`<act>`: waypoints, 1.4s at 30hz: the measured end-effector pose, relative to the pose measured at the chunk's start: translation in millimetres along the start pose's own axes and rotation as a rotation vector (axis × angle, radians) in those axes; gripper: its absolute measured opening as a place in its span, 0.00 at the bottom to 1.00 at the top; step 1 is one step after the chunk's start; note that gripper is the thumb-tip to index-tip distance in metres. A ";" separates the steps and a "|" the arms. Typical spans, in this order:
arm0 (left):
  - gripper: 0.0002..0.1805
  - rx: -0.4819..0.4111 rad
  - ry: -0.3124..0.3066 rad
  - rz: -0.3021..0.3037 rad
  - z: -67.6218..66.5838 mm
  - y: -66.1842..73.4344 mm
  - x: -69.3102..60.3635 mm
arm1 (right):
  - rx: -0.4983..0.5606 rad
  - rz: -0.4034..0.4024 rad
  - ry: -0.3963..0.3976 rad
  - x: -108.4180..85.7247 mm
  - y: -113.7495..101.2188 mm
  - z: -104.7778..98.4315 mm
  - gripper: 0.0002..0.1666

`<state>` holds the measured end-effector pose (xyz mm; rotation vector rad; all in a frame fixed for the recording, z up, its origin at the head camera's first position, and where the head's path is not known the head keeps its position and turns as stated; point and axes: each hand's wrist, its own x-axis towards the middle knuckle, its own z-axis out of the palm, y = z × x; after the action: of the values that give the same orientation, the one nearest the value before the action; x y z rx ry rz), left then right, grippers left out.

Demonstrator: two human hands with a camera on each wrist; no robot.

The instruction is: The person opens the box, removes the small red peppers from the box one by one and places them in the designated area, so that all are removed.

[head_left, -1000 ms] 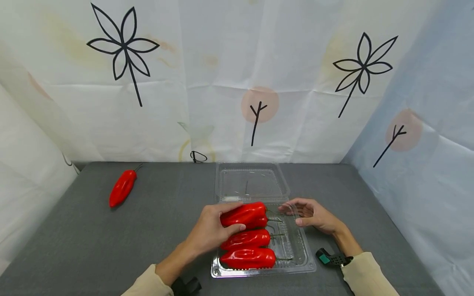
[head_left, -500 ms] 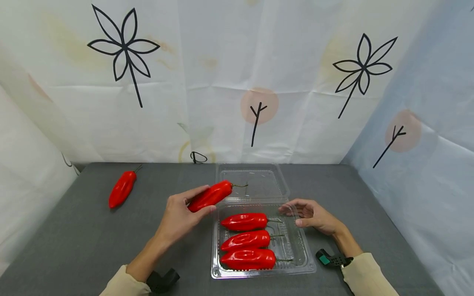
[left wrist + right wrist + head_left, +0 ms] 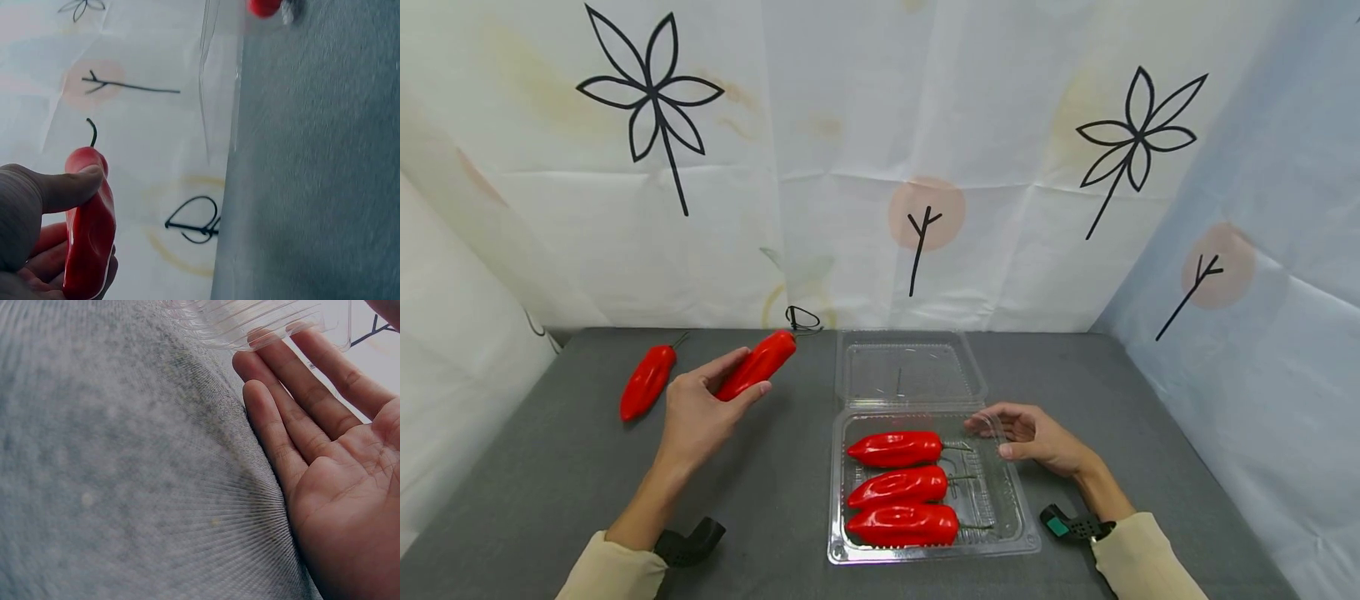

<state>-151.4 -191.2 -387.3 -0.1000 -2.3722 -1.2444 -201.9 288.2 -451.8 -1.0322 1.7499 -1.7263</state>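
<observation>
So, what's the left hand [image 3: 695, 419] got?

Red pepper [image 3: 760, 364], pinched between thumb and fingers, held up over the counter [image 3: 790, 508] left of the clear box [image 3: 1028, 537]. Loose pepper [image 3: 648, 383] lies just left of that hand.

And the right hand [image 3: 1042, 439]?

Fingers loosely stretched out by the box's right wall, can't tell if they touch. Three peppers [image 3: 904, 525] sit side by side inside, lid [image 3: 913, 375] open at the back.
</observation>
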 end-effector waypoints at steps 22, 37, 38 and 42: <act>0.32 0.113 0.061 -0.272 -16.7 -52.3 11.1 | 0.011 0.011 0.001 0.1 1.5 -0.9 0.27; 0.30 0.173 0.079 -0.319 -17.7 -76.5 8.1 | 0.011 0.007 -0.004 0.6 1.1 -0.4 0.28; 0.30 0.179 0.083 -0.312 -17.6 -77.4 7.9 | 0.010 0.007 -0.004 0.6 1.2 -0.5 0.28; 0.30 0.199 0.089 -0.310 -16.7 -80.2 6.0 | 0.004 -0.005 -0.010 0.7 1.4 -0.7 0.28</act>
<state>-172.3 -252.6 -437.7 0.3913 -2.4825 -1.1070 -203.1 288.1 -453.0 -1.0429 1.7376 -1.7242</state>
